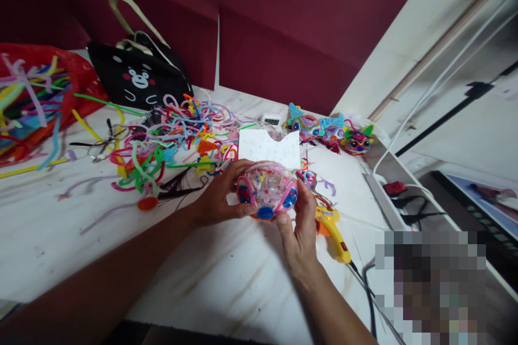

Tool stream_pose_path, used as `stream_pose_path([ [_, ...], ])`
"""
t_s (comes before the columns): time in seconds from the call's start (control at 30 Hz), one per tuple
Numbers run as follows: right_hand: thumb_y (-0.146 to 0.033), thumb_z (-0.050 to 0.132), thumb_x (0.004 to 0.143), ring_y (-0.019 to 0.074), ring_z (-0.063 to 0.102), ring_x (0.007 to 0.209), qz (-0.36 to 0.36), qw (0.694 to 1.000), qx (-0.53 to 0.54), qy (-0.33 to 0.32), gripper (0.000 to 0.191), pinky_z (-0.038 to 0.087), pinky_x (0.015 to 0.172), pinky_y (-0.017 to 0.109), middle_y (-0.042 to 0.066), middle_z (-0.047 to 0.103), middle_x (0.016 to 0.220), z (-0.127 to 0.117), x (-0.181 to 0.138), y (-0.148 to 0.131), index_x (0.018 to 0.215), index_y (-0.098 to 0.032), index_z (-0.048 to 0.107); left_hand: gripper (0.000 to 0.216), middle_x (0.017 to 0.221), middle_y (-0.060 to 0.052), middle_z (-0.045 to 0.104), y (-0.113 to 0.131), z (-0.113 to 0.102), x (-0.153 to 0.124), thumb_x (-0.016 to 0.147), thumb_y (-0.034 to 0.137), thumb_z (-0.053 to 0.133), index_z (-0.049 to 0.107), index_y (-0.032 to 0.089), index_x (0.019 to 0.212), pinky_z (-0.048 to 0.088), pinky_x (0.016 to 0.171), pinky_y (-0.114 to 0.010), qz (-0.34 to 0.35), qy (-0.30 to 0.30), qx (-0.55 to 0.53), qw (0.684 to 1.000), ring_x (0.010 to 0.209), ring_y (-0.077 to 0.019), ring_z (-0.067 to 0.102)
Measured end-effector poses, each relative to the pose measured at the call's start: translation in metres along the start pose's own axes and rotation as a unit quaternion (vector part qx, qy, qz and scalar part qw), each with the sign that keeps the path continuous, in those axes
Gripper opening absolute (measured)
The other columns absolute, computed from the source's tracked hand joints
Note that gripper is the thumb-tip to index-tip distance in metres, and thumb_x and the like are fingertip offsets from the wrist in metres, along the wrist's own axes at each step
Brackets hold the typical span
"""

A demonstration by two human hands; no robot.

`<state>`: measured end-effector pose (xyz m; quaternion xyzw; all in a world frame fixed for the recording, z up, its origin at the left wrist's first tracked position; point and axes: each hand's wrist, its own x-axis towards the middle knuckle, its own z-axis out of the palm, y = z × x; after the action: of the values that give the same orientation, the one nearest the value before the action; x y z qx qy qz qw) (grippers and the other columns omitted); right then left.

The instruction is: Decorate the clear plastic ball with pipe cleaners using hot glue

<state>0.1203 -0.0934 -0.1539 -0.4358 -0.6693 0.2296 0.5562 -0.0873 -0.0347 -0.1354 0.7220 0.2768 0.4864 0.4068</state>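
Between my two hands is a rounded craft animal head [270, 190], with a clear middle, pink pipe-cleaner trim, blue eyes and a blue nose. My left hand [220, 194] grips its left side, thumb low on the front. On the right edge, my right hand [298, 229] holds it with the thumb near the bottom. The head is raised over the white marbled table [194, 285]. Just behind it stands a white paper piece [269, 148] with a notched top. A yellow hot glue gun [334, 232] lies to the right of my right hand.
A tangle of coloured pipe cleaners [178, 129] spreads at the back left. Beyond it are a black tote bag [137, 75] and a red bag [81, 81] of pipe cleaners. Finished-looking craft heads [305, 125] sit at the back right. A black cable [366, 280] trails from the glue gun.
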Motion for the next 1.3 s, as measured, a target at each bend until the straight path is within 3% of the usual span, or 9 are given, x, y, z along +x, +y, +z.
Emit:
stream_pose_path([
  [0.43,-0.047,0.079,0.077,0.0353,0.045,0.140,-0.036,0.997,-0.073,-0.010,0.100,0.042,0.113,0.057,0.018,0.039,0.153,0.003,0.006,-0.002,0.155,-0.023,0.022,0.079,0.141,-0.010,0.054,-0.010,0.001,-0.001,0.072,0.037,0.084,0.043,0.033,0.139,0.055,0.093,-0.035,-0.019,-0.024,-0.048,0.998,0.123,-0.0288,0.060],
  [0.57,-0.049,0.079,0.076,0.0354,0.047,0.138,-0.039,0.995,-0.096,-0.004,0.102,0.044,0.111,0.056,0.019,0.042,0.150,0.004,0.007,-0.004,0.155,-0.020,0.022,0.079,0.144,-0.008,0.052,-0.009,0.005,-0.001,0.071,0.036,0.085,0.043,0.035,0.139,0.052,0.098,-0.037,-0.016,-0.026,-0.053,0.998,0.127,-0.0291,0.057],
  [0.87,-0.050,0.080,0.075,0.0361,0.046,0.140,-0.060,0.989,-0.133,0.017,0.105,0.044,0.111,0.056,0.021,0.042,0.150,0.006,0.006,-0.004,0.156,-0.018,0.020,0.082,0.142,-0.013,0.053,-0.005,0.012,-0.001,0.069,0.042,0.086,0.044,0.027,0.138,0.051,0.099,-0.039,-0.031,-0.008,-0.053,0.998,0.126,-0.0324,0.056],
  [1.17,-0.050,0.079,0.075,0.0372,0.054,0.130,-0.054,0.986,-0.149,0.051,0.102,0.050,0.104,0.057,0.020,0.049,0.142,0.011,0.008,-0.009,0.155,-0.020,0.024,0.084,0.145,-0.011,0.052,0.002,0.016,-0.002,0.068,0.042,0.088,0.043,0.031,0.137,0.049,0.101,-0.039,-0.043,-0.022,-0.089,0.995,0.130,-0.0309,0.055],
  [1.3,-0.047,0.080,0.074,0.0374,0.054,0.130,-0.060,0.984,-0.159,0.049,0.103,0.049,0.105,0.058,0.020,0.049,0.141,0.010,0.008,-0.008,0.155,-0.020,0.022,0.075,0.150,-0.012,0.048,0.000,0.015,-0.002,0.077,0.047,0.080,0.041,0.031,0.139,0.050,0.100,-0.040,-0.039,-0.041,-0.123,0.991,0.132,-0.0315,0.054],
])
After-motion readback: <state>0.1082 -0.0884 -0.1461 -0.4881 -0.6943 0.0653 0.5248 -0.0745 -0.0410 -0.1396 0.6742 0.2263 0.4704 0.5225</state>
